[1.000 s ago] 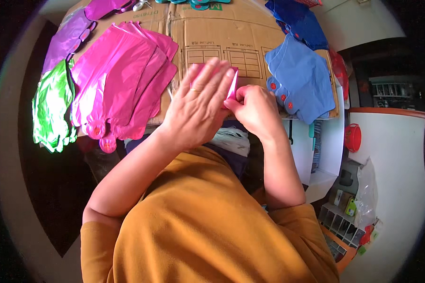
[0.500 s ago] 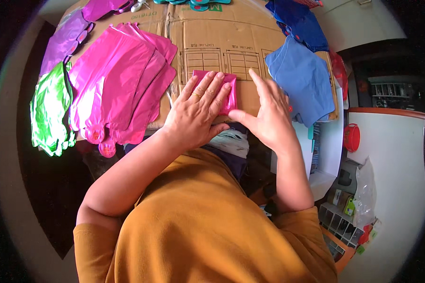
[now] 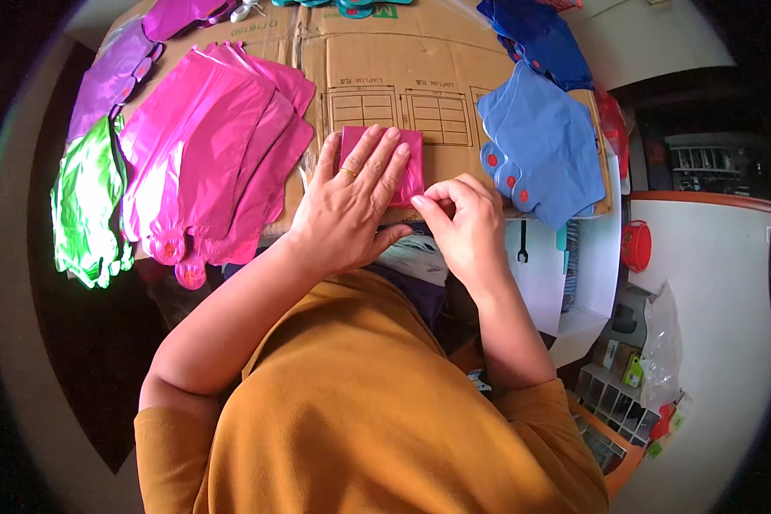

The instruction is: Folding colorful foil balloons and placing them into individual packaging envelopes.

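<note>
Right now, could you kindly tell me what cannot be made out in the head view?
In the head view:
- Much of the pink square: the left hand covers it.
- Whether the right hand pinches that square's corner: its own fingers hide any grip.
- The teal pieces' full shape: cut off by the top edge.
- The pink stack's count: upper pieces cover lower ones.

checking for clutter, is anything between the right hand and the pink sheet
Nothing visible; the right hand is at the near right corner of the pink sheet; the left hand rests on it.
</note>
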